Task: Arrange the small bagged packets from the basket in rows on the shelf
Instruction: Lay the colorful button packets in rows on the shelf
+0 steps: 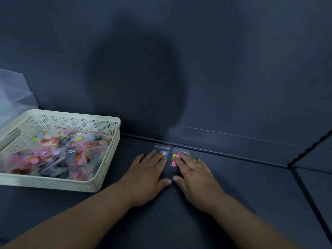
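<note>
Two small clear packets lie side by side on the dark shelf, close to its back ledge. The left packet shows a blue button; the right packet holds yellow and pink buttons. My left hand lies flat, fingertips pressing on the left packet's lower part. My right hand lies flat too, its fingers resting on the right packet. At the left stands a cream perforated basket holding several bagged packets of coloured buttons.
A translucent plastic box stands behind the basket at the far left. The dark back wall rises just behind the ledge. A seam crosses the shelf surface on the right.
</note>
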`<move>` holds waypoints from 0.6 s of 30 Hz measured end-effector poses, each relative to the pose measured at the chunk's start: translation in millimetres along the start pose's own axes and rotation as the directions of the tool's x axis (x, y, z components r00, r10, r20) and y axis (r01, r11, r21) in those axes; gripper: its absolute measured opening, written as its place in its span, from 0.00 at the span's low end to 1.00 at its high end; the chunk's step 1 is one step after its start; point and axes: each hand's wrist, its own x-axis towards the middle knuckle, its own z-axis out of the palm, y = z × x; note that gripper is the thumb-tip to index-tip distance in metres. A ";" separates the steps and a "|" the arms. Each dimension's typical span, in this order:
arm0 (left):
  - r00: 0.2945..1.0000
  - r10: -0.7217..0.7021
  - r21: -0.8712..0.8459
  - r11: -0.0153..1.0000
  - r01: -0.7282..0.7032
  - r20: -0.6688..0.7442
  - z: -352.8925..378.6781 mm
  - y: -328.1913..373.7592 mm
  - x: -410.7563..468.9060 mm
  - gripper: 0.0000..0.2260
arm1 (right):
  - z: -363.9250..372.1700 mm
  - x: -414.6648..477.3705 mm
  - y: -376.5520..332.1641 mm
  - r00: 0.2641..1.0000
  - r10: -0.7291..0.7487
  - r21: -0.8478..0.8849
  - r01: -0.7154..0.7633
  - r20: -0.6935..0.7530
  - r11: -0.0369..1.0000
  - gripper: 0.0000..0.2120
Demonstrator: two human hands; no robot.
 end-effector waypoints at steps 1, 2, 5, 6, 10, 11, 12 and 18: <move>1.000 -0.003 0.006 1.000 0.003 -0.010 -1.9 0.2 0.8 0.33 | -2.8 0.9 0.2 1.000 0.001 0.016 -0.001 -0.002 1.000 0.36; 1.000 -0.006 0.008 1.000 0.006 -0.023 -4.1 0.4 1.4 0.33 | -6.5 1.6 -0.1 1.000 0.004 0.032 -0.004 0.000 0.999 0.32; 0.997 -0.009 0.013 1.000 0.010 -0.077 -12.8 1.3 0.6 0.36 | -20.8 3.2 -2.8 1.000 -0.003 0.063 0.004 -0.016 0.998 0.28; 0.995 -0.009 0.014 1.000 0.011 -0.103 -16.7 1.6 -1.0 0.39 | -25.9 3.8 -4.5 0.999 -0.012 0.066 0.014 -0.029 0.998 0.28; 0.978 -0.050 0.025 0.998 0.056 -0.204 -38.2 2.5 -14.6 0.43 | -42.7 10.3 -15.1 0.989 -0.099 0.062 0.106 -0.107 0.992 0.26; 0.969 -0.060 0.038 0.997 0.071 -0.239 -46.0 2.5 -20.2 0.42 | -46.2 13.8 -19.7 0.984 -0.127 0.044 0.133 -0.125 0.990 0.26; 0.960 -0.070 0.052 0.995 0.087 -0.273 -54.6 1.7 -25.8 0.41 | -49.7 18.4 -24.8 0.978 -0.157 0.016 0.161 -0.140 0.987 0.25; 0.895 -0.223 0.044 0.965 0.259 -0.388 -94.4 -31.8 -66.8 0.24 | -73.3 37.2 -73.3 0.920 -0.323 -0.030 0.325 -0.221 0.945 0.24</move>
